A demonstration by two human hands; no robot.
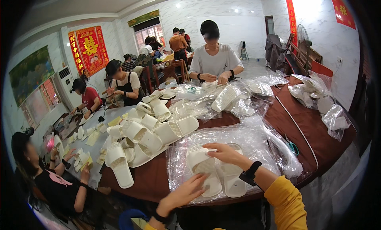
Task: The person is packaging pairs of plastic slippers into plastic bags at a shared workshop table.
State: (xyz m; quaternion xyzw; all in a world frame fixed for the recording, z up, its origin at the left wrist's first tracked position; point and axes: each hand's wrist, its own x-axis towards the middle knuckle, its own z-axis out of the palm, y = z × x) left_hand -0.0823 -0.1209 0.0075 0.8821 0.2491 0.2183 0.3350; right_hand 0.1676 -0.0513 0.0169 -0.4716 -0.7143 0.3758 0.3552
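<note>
A pair of white slippers lies side by side on a stack of clear plastic bags (177, 155) in front of me. My right hand (225, 153) reaches across the strap ends with its fingers stretched out, its fingertips over the left slipper (213, 184). It partly covers the right slipper (235, 185). My left hand (188, 192) comes up from the lower edge, fingers extended, their tips at the left edge of the left slipper. Neither hand wraps around a slipper. Whether the fingertips press on them is hard to see.
Loose white slippers (143, 136) are heaped to the left. Bagged slippers (226, 98) lie at the far side, before a person in white. Scissors with teal handles (293, 147) and a white cord (295, 128) rest on the brown cloth (274, 115). Other people work at the left.
</note>
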